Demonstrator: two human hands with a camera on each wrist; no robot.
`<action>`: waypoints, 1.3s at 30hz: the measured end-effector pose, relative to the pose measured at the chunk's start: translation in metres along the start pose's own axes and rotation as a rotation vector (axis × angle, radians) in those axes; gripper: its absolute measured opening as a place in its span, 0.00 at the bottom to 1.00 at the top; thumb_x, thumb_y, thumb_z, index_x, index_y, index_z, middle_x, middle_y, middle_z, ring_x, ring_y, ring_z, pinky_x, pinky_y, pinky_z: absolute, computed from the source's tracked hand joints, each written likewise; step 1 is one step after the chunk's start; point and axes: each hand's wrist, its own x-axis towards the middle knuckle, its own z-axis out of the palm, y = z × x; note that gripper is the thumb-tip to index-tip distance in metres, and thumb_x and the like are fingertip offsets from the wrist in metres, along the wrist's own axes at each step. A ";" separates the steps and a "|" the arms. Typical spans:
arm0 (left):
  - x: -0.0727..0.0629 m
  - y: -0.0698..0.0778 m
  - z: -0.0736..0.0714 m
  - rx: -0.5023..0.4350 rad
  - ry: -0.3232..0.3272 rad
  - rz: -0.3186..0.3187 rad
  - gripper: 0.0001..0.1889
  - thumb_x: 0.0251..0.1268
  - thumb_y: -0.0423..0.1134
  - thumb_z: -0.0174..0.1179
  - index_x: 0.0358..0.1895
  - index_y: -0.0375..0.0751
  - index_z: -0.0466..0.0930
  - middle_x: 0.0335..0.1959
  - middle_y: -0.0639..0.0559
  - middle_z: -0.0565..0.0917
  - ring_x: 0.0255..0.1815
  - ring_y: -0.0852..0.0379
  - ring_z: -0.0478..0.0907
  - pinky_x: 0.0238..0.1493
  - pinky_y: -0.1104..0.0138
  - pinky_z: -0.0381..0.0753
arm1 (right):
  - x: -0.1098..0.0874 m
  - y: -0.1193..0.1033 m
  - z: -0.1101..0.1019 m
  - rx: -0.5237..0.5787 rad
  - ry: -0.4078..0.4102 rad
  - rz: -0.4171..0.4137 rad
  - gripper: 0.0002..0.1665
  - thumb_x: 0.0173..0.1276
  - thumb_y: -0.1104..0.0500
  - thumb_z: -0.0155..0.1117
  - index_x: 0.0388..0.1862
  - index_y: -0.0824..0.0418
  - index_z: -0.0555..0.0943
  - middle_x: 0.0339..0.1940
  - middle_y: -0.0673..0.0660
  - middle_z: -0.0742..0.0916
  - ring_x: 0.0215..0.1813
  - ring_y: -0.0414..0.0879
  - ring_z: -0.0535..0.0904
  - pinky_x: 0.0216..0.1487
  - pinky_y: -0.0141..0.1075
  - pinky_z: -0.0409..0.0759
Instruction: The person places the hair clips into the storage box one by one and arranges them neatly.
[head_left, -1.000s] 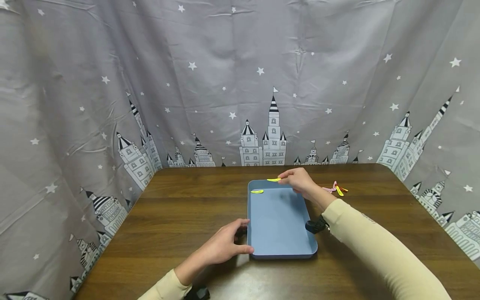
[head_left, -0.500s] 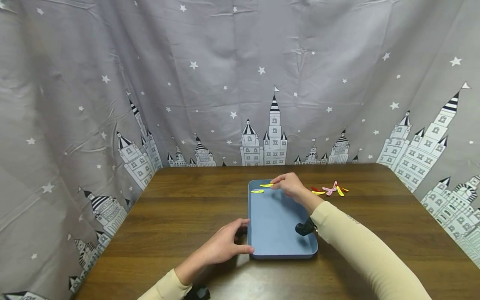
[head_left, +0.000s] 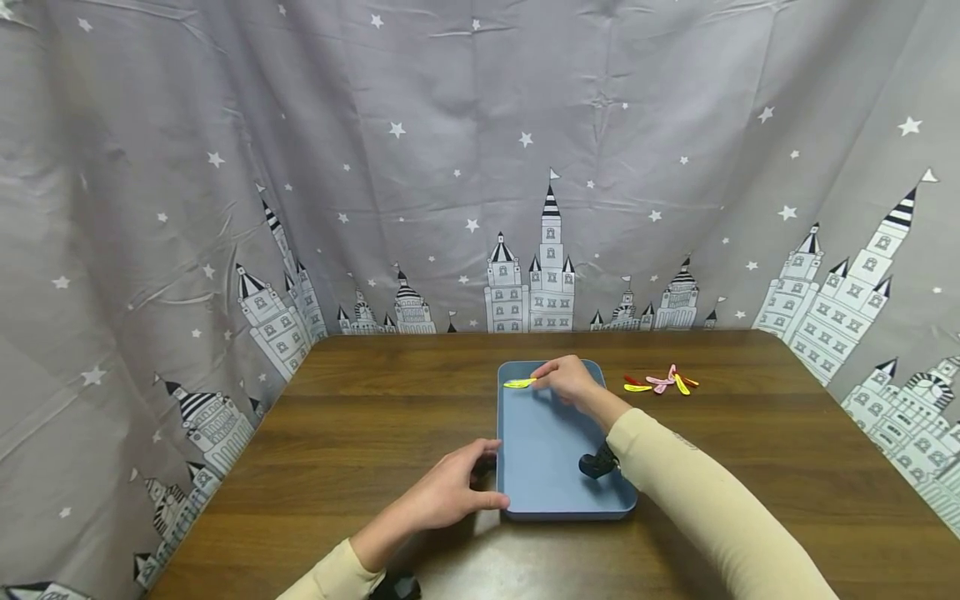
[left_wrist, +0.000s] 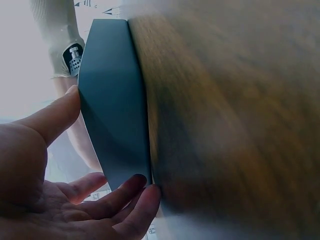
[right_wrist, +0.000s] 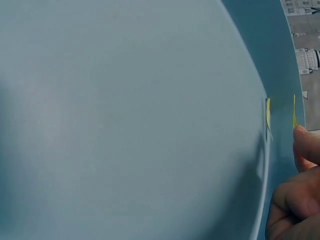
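Note:
My right hand (head_left: 566,379) is over the far end of a shallow blue tray (head_left: 562,450), pinching a yellow hair clip (right_wrist: 294,111) by one end. Under it, a second yellow hair clip (right_wrist: 268,114) lies on the tray floor by the far wall. The two clips overlap in the head view, so their gap is hard to judge there. At the tray's left side is my left hand (head_left: 446,492). Its thumb touches the rim and its loosely bent fingers rest along the outer wall, as the left wrist view shows.
Right of the tray's far end, a loose group of hair clips in pink (head_left: 660,383), yellow (head_left: 637,388) and red lies on the wooden table (head_left: 375,408). A grey curtain (head_left: 420,167) with printed castles and stars hangs behind the table's far edge.
My right hand has brought the pinched yellow clip left, lower and nearer, from the tray's far rim to above the lying clip. My left hand has stayed against the tray.

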 end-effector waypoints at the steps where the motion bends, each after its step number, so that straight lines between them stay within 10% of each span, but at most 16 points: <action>1: 0.000 0.000 0.000 0.002 0.002 0.003 0.41 0.58 0.53 0.73 0.71 0.38 0.68 0.63 0.45 0.80 0.64 0.47 0.77 0.61 0.50 0.77 | 0.001 0.001 0.001 0.002 -0.001 0.000 0.11 0.63 0.64 0.72 0.45 0.64 0.88 0.41 0.56 0.88 0.12 0.39 0.52 0.15 0.31 0.54; 39: 0.005 -0.005 0.002 -0.009 -0.005 -0.008 0.41 0.58 0.53 0.73 0.71 0.38 0.68 0.64 0.44 0.79 0.65 0.47 0.76 0.58 0.53 0.81 | 0.010 0.016 0.020 -0.085 0.049 0.001 0.07 0.61 0.64 0.73 0.39 0.62 0.88 0.47 0.59 0.88 0.13 0.39 0.54 0.15 0.31 0.54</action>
